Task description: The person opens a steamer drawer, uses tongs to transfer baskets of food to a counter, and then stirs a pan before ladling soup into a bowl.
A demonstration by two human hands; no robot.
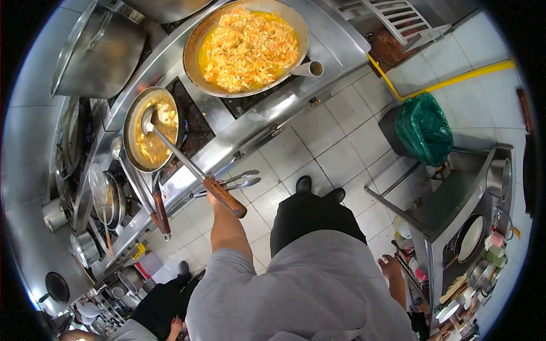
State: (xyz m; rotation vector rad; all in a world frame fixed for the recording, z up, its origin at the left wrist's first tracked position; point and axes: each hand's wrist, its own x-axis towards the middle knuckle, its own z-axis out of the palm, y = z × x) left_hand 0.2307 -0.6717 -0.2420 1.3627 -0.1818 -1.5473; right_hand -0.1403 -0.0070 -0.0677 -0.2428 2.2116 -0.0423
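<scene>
My left hand (212, 195) is closed around the wooden handle of a ladle (176, 150), and that handle hides most of the fingers. The ladle's metal bowl rests in a frying pan (132, 149) of brown, soupy food with pale pieces. Metal tongs (243, 183) show just beside this hand, along the stove's front edge. Low on my right side hangs my right hand (390, 266), its fingers curled near a metal counter; what they hold, if anything, I cannot make out.
A wide pan (190, 68) of orange shredded food sits on the stove (250, 128). Behind stands a large pot (102, 54). A green-lined bin (424, 128) and a metal counter (421, 224) are to the right. Another person (156, 310) stands at lower left.
</scene>
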